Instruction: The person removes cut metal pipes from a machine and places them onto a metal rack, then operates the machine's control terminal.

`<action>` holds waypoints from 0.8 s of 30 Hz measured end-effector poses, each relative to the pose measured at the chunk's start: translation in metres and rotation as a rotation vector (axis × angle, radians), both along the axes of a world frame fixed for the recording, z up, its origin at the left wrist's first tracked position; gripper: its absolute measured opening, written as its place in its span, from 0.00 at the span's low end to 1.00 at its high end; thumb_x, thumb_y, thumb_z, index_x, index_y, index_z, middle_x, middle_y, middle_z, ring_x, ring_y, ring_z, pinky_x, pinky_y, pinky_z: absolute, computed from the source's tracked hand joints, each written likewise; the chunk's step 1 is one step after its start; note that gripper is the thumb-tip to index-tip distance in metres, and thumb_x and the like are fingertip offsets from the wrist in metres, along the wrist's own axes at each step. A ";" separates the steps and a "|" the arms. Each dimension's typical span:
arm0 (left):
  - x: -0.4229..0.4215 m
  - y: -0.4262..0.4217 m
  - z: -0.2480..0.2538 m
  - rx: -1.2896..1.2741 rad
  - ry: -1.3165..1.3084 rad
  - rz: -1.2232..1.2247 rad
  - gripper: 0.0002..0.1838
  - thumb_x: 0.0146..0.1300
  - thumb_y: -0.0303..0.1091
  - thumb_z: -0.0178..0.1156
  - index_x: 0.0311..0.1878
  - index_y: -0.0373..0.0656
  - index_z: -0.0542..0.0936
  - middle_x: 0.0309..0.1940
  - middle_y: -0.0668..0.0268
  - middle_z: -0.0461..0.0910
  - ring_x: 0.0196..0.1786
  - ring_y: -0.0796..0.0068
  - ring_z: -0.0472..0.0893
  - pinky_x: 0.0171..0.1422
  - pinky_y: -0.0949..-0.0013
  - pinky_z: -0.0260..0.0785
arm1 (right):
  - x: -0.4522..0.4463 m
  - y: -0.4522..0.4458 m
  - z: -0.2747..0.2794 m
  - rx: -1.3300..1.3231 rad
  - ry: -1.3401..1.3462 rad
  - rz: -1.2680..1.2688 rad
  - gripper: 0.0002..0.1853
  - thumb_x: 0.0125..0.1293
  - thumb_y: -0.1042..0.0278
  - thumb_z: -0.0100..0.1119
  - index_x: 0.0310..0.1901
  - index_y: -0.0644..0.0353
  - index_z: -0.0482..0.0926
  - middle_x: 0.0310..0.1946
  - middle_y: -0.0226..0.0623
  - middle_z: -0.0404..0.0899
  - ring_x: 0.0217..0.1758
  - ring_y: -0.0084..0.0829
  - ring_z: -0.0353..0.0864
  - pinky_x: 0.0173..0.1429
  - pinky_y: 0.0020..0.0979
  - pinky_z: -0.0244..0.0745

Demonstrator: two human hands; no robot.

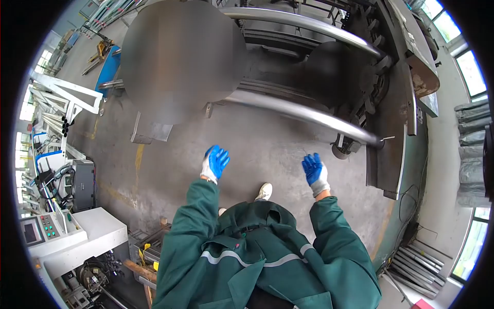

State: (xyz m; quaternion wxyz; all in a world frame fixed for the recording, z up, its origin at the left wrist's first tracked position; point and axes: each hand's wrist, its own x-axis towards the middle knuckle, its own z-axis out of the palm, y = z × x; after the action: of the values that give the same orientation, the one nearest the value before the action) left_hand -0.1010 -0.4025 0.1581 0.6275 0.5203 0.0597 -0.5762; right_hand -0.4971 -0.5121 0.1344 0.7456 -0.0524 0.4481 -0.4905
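My left hand (pixel 215 162), in a white glove with blue coating, is held out over the concrete floor with its fingers stretched and nothing in them. To the right, my right hand (pixel 314 172) wears a matching glove, its fingers a little bent and apart, also without any object. Neither hand touches anything. In front of both runs a shiny metal tube (pixel 303 116) on a large dark machine, nearest to my right hand. A second bright tube (pixel 303 21) lies farther back on the same machine.
A white control console (pixel 67 232) with buttons and a screen stands at lower left. Metal profiles (pixel 417 268) lie at lower right by the wall. A bent metal piece (pixel 152 127) sits before the machine on the left. Two blurred patches hide parts of the machine.
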 end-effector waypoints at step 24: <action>-0.018 0.696 -0.045 0.423 -0.560 1.221 0.14 0.63 0.27 0.60 0.53 0.44 0.75 0.40 0.69 0.79 0.42 0.76 0.77 0.48 0.72 0.72 | 0.453 0.489 0.460 -2.939 0.361 1.659 0.12 0.54 0.56 0.57 0.31 0.56 0.75 0.26 0.35 0.78 0.30 0.44 0.79 0.34 0.42 0.73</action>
State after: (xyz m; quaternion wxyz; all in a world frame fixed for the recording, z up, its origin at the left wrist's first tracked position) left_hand -0.1188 0.2932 0.1126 0.7157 0.6336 0.2879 0.0585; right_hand -0.0443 -0.0233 0.5944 -0.0517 0.9029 0.4244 -0.0440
